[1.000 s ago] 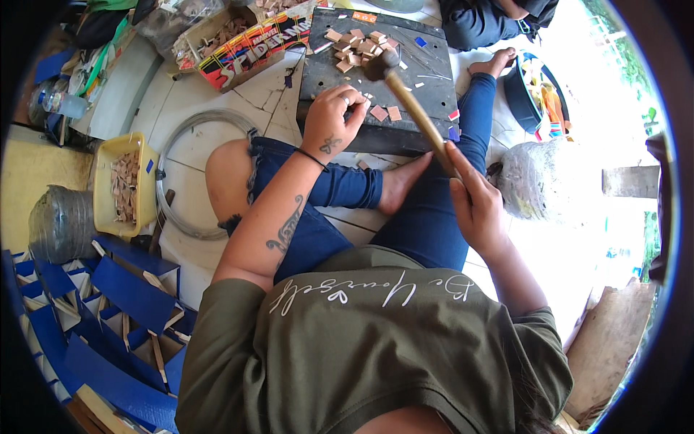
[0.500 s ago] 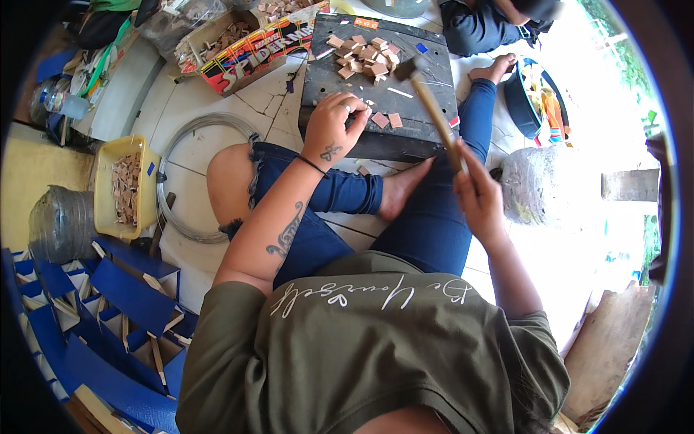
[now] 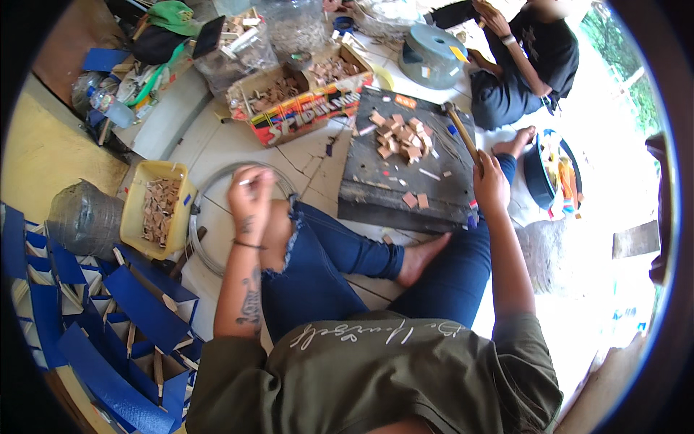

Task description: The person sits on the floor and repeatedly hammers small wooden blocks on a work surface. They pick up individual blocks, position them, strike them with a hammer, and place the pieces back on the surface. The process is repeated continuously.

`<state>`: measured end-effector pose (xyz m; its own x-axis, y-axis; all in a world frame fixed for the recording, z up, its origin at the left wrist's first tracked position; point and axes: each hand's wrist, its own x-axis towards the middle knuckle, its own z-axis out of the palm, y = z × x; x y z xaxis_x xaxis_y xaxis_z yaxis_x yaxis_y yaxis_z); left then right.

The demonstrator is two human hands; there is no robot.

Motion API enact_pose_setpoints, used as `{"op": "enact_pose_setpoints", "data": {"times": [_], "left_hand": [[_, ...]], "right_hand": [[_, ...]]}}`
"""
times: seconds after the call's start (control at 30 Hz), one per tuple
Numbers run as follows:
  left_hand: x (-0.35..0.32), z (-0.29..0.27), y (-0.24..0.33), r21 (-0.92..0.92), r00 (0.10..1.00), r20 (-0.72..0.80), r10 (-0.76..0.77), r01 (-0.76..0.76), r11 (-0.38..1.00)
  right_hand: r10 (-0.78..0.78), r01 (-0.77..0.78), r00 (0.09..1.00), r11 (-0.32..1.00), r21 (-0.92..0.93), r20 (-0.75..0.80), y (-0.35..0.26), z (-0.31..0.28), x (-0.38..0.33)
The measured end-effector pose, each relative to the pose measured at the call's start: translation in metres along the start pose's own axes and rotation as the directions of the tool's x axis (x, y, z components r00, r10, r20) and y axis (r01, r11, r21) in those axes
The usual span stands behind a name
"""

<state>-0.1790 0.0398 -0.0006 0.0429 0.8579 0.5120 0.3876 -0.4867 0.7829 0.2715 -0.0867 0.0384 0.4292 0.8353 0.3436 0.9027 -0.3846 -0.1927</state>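
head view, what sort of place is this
Probably a small, informal workshop: the right hand grips a hammer near a dark block with small wooden pieces heaped on it, and a yellow bin at the left holds many more.

We grip a dark-headed hammer with a wooden handle (image 3: 468, 137) in our right hand (image 3: 493, 182) at the right edge of a low, black, flat-topped block (image 3: 369, 181).
Our left hand (image 3: 250, 197), fingers curled and blurred, is near our bare left knee (image 3: 276, 237) and a round coil of pale wire (image 3: 193, 233); we cannot tell whether it holds anything. On the block we see a heap of small light-brown wooden pieces (image 3: 413, 153), with two flat reddish squares (image 3: 410, 200) nearer us. A yellow plastic basin (image 3: 133, 217) stands to our left.
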Motion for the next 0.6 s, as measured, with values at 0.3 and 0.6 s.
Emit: {"op": "enact_pose_setpoints", "data": {"times": [0.3,0.6], "left_hand": [[0.011,-0.268,-0.213,0.165,0.699,-0.585,-0.412,0.600,0.783],[0.034,-0.335,-0.232,0.056,0.376,-0.785,-0.492,0.835,0.548]], "right_hand": [[0.034,-0.035,0.999,0.999,0.020,0.037,0.000,0.003,-0.005],[-0.062,0.079,0.976,0.994,0.073,-0.210,-0.018,-0.012,0.003]]}}
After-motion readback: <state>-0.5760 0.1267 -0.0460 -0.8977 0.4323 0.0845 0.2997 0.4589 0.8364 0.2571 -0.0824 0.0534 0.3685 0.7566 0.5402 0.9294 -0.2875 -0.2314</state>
